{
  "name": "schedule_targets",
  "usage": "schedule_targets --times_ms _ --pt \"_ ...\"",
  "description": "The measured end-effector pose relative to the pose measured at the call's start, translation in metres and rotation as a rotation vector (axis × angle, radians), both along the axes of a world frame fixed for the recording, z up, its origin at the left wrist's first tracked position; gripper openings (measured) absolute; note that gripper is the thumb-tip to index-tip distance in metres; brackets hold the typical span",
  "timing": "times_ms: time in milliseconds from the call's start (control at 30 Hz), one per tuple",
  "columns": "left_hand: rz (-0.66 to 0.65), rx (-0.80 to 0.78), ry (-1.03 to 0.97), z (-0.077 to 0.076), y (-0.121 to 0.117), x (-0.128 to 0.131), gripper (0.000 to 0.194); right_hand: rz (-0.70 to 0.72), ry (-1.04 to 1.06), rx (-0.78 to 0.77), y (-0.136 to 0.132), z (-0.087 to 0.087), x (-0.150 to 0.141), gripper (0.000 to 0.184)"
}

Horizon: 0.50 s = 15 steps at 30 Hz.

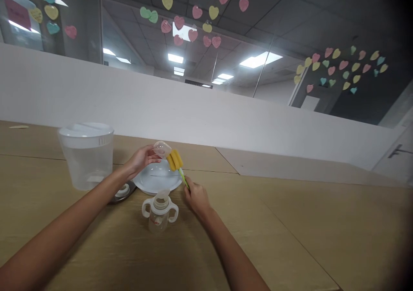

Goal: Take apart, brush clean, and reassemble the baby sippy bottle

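My left hand point(145, 158) grips a clear, dome-shaped bottle cap point(162, 149) above a white basin point(155, 180). In my right hand point(195, 195) is a sponge bottle brush by its green handle; its yellow sponge head point(175, 160) is right at the cap's open side. Whether the sponge reaches inside the cap I cannot tell. Below the basin, nearer me, a clear baby bottle point(158, 220) with two white handles stands upright on the table, a translucent piece at its neck. A white ring-like part point(123, 191) lies on a dark round tray point(130, 192), partly behind my left forearm.
A large translucent bucket point(87, 162) with a white lid-like rim stands left of the basin. The wooden table point(290, 230) runs back to a white wall point(193, 114) below a window with heart-shaped notes. A flat, pale piece point(18, 127) lies at the far left.
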State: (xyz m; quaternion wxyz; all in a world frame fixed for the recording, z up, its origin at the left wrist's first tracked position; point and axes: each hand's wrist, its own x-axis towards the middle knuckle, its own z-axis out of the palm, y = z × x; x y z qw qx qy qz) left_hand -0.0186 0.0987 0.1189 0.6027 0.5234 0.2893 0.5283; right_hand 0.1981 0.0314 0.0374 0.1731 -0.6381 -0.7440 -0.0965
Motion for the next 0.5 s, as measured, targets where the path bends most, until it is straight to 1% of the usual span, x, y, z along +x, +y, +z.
schedule_targets --times_ms 100,200,367,500 --pt "-0.024 0.014 0.026 -0.004 0.001 0.002 0.024 0.028 -0.027 -0.010 0.000 0.000 0.000 0.042" --pt "-0.032 0.070 0.084 -0.008 0.001 0.004 0.028 0.044 -0.052 -0.007 0.001 -0.001 0.001 0.043" --pt "0.061 0.136 0.185 -0.012 0.003 0.005 0.038 0.087 -0.074 0.015 0.003 -0.004 0.004 0.043" --pt "0.067 0.163 0.215 -0.014 0.004 0.004 0.043 0.099 -0.085 0.026 0.002 -0.005 0.003 0.043"
